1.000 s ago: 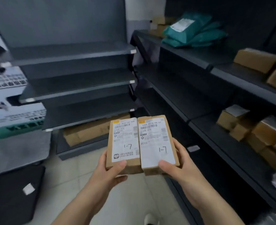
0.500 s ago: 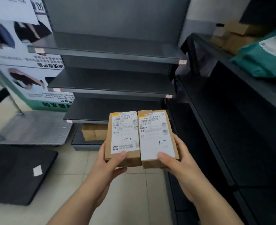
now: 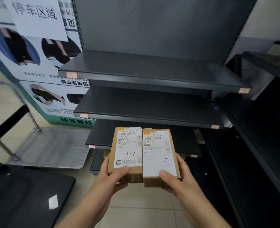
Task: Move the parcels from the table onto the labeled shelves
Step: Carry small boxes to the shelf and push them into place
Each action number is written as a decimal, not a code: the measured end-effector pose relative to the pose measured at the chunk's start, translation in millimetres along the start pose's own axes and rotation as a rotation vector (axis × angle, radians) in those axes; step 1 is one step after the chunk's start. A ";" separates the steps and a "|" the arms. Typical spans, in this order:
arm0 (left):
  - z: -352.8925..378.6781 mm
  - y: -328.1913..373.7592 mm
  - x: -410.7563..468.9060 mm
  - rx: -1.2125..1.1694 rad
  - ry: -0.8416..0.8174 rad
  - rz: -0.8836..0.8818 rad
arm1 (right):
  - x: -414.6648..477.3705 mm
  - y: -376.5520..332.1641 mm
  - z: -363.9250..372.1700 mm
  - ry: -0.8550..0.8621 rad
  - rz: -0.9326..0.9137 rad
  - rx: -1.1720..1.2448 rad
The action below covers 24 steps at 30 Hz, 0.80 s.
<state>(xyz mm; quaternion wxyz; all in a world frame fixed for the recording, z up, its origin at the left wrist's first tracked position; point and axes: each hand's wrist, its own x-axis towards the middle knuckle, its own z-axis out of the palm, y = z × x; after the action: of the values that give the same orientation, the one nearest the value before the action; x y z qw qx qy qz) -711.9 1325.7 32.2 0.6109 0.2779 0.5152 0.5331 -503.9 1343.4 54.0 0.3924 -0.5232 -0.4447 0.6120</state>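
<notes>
My left hand (image 3: 110, 176) grips one parcel (image 3: 127, 151), my right hand (image 3: 179, 176) the other parcel (image 3: 160, 155), near the dark shelves (image 3: 152, 73). Shelf tags (image 3: 71, 74) look blurred; I risk misfiling both "1-7" boxes.

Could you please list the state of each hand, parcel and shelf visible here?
left hand: holding the left parcel
right hand: holding the right parcel
left parcel: held label up, marked 1-7
right parcel: held label up, marked 1-7, beside the other
top shelf: bare
middle shelf: bare
</notes>
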 end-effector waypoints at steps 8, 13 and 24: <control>-70.3 30.1 52.5 -0.042 0.086 -0.034 | 75.1 -8.6 74.4 -0.081 0.109 -0.025; -93.9 42.1 107.3 -0.051 0.189 -0.041 | 143.3 -8.3 100.2 -0.108 0.164 -0.054; -133.2 84.7 233.0 -0.011 0.352 -0.017 | 310.2 -36.2 151.3 -0.167 0.209 -0.159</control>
<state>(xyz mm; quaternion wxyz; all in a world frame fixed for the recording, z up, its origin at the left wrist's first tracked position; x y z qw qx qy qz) -889.3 1539.7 -12.0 0.5172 0.1722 0.6137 0.5711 -698.0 1627.2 6.8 0.2456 -0.5433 -0.4661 0.6536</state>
